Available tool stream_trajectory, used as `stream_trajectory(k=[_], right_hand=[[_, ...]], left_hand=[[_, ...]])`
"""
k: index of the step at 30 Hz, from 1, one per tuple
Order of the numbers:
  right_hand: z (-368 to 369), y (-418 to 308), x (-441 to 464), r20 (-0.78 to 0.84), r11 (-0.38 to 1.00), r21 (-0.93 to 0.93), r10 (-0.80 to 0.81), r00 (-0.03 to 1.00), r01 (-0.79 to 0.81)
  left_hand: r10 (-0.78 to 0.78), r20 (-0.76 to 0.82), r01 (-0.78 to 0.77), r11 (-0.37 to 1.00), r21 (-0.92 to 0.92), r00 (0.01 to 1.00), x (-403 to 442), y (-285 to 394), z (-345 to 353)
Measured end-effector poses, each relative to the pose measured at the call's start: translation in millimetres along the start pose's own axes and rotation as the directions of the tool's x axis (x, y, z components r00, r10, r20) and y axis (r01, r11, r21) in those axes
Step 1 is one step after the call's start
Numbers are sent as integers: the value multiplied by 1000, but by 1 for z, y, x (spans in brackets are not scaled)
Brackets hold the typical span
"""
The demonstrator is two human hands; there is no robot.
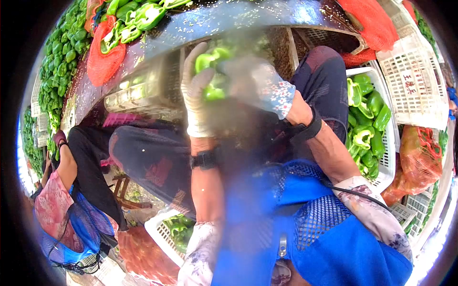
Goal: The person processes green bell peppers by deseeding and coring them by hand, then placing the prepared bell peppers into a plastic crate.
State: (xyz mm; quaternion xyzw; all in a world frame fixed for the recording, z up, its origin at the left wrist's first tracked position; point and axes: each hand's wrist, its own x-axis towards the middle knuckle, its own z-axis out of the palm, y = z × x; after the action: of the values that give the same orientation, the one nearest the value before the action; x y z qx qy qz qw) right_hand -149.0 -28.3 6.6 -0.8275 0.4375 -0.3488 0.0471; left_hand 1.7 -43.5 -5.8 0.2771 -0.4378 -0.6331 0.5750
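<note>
In the head view, my left hand (194, 90) wears a white glove and has its fingers bent around a green bell pepper (206, 61). The pepper looks opened, with pale inner flesh showing, and a second green part (213, 92) shows below the thumb. Close beside it on the right is my right hand (260, 83), in a glove with a blue floral cuff. A blurry smear down the middle of the view covers its fingers, so I cannot see their pose or whether they hold anything. Both hands are above my lap, in front of the table edge.
A white crate (389, 157) of green peppers stands by my right leg. Cut peppers (148, 16) and a red mesh bag (106, 52) lie on the seed-strewn table (167, 33). A pepper heap (62, 57) is far left, near a co-worker's arm (67, 167). Another crate (164, 238) sits lower left.
</note>
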Motion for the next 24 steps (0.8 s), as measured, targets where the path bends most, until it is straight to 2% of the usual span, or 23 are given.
stream_trajectory(k=[2, 3, 4, 6, 8, 10, 13, 14, 16, 18, 21, 22, 24], right_hand=[[15, 9, -4, 27, 989, 141, 48, 998, -51], [14, 7, -1, 46, 975, 208, 70, 996, -78], [12, 5, 1, 148, 972, 193, 108, 983, -136], [4, 1, 7, 341, 958, 149, 182, 922, -245], [22, 10, -6, 105, 922, 373, 71, 992, -106], [3, -6, 0, 161, 993, 110, 33, 986, -51], [1, -10, -1, 181, 991, 2, 132, 975, -135], [1, -12, 0, 92, 959, 154, 227, 969, -239], [0, -18, 5, -37, 802, 464, 443, 896, -377], [-7, -16, 12, -119, 706, 622, 514, 849, -340], [-15, -12, 21, -210, 581, 788, 564, 799, -203], [-12, -7, 17, -168, 534, 829, 525, 835, -169], [-11, -2, 13, -170, 766, 584, 439, 882, -269]], left_hand=[[-15, -34, 11, 995, -98, 999, -2, 3, 5], [19, -5, -19, 998, 65, 1000, -3, 1, 6], [50, 30, -56, 972, 226, 998, -3, 1, 5], [-85, -5, 85, 996, 35, 996, -1, 2, 0], [-134, -59, 130, 989, -68, 989, -2, 1, 5], [-150, -80, 134, 975, -176, 986, -4, 1, 6], [-193, -114, 145, 929, -340, 975, -4, 5, 10], [-192, -86, 149, 921, -360, 978, -5, 9, 12], [-201, -84, 143, 881, -451, 976, -6, 8, 6], [-167, -77, 108, 865, -490, 983, -4, 6, 2], [-136, -106, 62, 855, -515, 985, -5, 5, 4], [-133, -110, 58, 857, -512, 985, -5, 2, 2], [-158, -142, 69, 869, -490, 977, -5, 5, 5]])
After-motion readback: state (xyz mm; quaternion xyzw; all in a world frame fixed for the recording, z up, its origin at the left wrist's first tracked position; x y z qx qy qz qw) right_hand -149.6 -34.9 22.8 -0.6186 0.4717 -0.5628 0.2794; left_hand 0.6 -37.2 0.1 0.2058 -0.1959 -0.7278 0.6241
